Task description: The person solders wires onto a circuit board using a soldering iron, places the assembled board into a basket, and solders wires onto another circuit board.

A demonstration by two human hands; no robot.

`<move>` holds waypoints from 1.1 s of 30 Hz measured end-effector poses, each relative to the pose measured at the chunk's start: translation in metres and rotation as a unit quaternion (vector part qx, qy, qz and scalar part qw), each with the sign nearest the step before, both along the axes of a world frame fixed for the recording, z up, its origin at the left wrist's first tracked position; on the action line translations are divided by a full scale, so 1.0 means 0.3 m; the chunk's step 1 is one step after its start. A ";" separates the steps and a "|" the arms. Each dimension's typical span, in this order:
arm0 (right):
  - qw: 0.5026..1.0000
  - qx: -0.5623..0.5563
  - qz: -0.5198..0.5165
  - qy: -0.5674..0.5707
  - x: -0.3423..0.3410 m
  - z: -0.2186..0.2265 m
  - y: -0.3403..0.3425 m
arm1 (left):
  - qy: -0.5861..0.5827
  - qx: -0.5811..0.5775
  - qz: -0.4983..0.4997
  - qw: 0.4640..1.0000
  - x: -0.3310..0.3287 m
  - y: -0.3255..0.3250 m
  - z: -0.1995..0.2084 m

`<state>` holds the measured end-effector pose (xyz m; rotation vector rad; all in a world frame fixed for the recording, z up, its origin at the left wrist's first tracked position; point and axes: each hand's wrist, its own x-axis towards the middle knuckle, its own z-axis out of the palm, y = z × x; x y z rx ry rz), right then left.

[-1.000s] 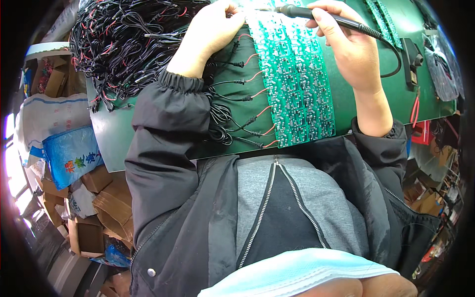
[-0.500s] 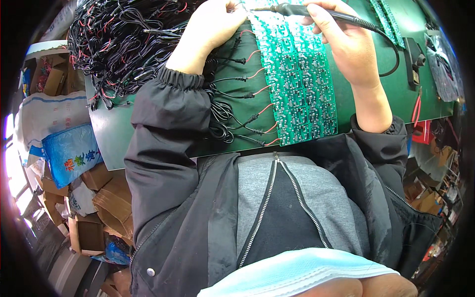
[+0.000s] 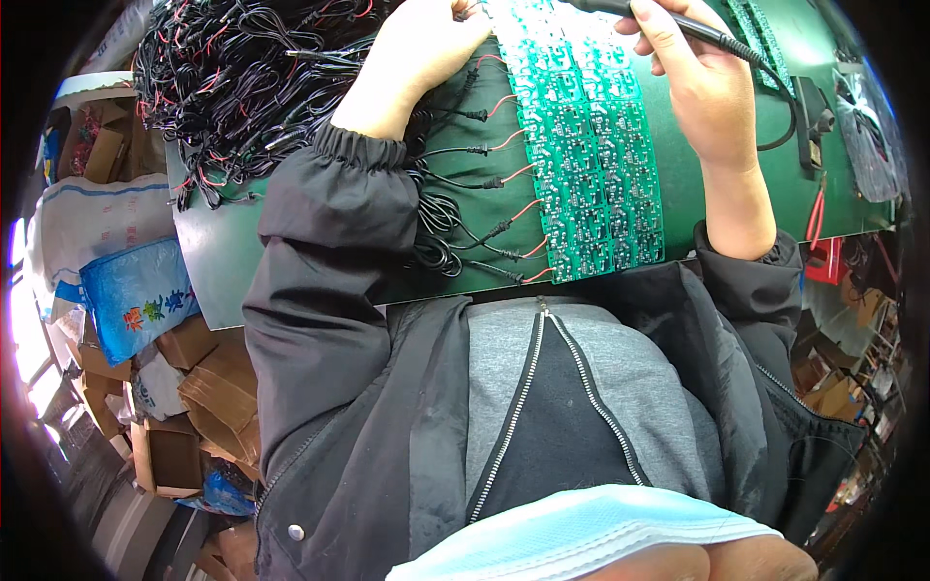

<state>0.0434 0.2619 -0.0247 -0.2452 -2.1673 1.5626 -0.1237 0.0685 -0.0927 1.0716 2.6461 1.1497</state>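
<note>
A panel of green circuit boards [image 3: 593,184], dense with small parts, lies on the table before me. Along its left edge, several black cables [image 3: 475,181] end in short red leads that meet the board. My left hand [image 3: 431,44] is closed in a pinch at the panel's far left corner; what its fingertips hold is too small and cut off by the upper edge. In my right hand [image 3: 707,102] is a soldering iron [image 3: 712,37] with a black handle and cord, held above the panel's far right part. Its tip is out of view.
A large heap of black cables [image 3: 242,92] covers the left of the green table [image 3: 208,266]. More circuit boards [image 3: 759,44], a black stand [image 3: 812,121] and red-handled pliers [image 3: 817,213] lie at right. Cardboard boxes [image 3: 218,397] and a blue bag [image 3: 138,295] are at the left.
The soldering iron has moved right and farther away, off the panel's left edge. My left hand has shifted slightly right, still pinched. The panel has barely moved.
</note>
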 end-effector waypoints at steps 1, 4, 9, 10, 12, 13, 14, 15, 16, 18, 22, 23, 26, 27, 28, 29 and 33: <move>1.000 0.009 -0.002 0.014 0.000 -0.003 0.007 | 0.000 0.001 0.000 1.000 0.000 0.000 -0.004; 1.000 0.010 -0.012 0.026 -0.007 -0.009 0.020 | 0.006 0.007 0.004 1.000 0.000 -0.002 -0.007; 0.998 0.056 -0.015 0.029 -0.085 -0.026 0.066 | 0.037 0.041 -0.004 0.998 0.042 -0.005 0.033; 0.993 0.106 -0.013 0.040 -0.097 -0.027 0.065 | 0.037 0.042 -0.005 0.998 0.042 -0.003 0.037; 0.986 0.160 -0.007 0.049 -0.110 -0.028 0.058 | 0.084 0.068 -0.019 0.994 0.039 -0.005 0.042; 0.986 0.159 -0.005 0.050 -0.115 -0.034 0.058 | 0.084 0.068 -0.017 0.994 0.037 -0.007 0.038; 0.986 0.155 -0.004 0.055 -0.122 -0.045 0.061 | 0.141 0.072 -0.012 0.987 0.035 -0.007 0.028; 0.987 0.150 -0.003 0.059 -0.124 -0.052 0.063 | 0.196 0.075 -0.008 0.978 0.038 -0.005 0.028; 0.987 0.149 -0.002 0.058 -0.124 -0.049 0.065 | 0.195 0.074 -0.007 0.978 0.041 -0.004 0.031; 0.990 0.139 0.008 0.025 -0.118 -0.037 0.068 | 0.146 0.046 0.026 0.988 0.054 -0.004 0.048; 0.987 0.147 0.005 0.058 -0.124 -0.065 0.074 | 0.108 0.049 0.024 0.993 0.054 -0.006 0.054; 0.986 0.157 -0.001 0.052 -0.123 -0.060 0.070 | 0.137 0.058 0.011 0.989 0.045 -0.008 0.042; 0.986 0.161 -0.012 0.035 -0.117 -0.033 0.060 | 0.159 0.073 -0.005 0.985 0.025 -0.008 0.027; 0.988 0.153 -0.016 0.026 -0.112 -0.025 0.054 | 0.153 0.078 -0.006 0.985 0.024 -0.011 0.026; 0.988 0.152 -0.014 0.026 -0.104 -0.021 0.049 | 0.153 0.077 -0.004 0.985 0.023 -0.012 0.027; 0.993 0.113 -0.015 0.017 -0.091 -0.016 0.044 | 0.103 0.063 -0.010 0.993 0.022 -0.011 0.032; 0.999 0.042 0.002 0.012 -0.028 0.019 0.018 | 0.061 0.012 -0.010 0.998 0.005 -0.005 0.021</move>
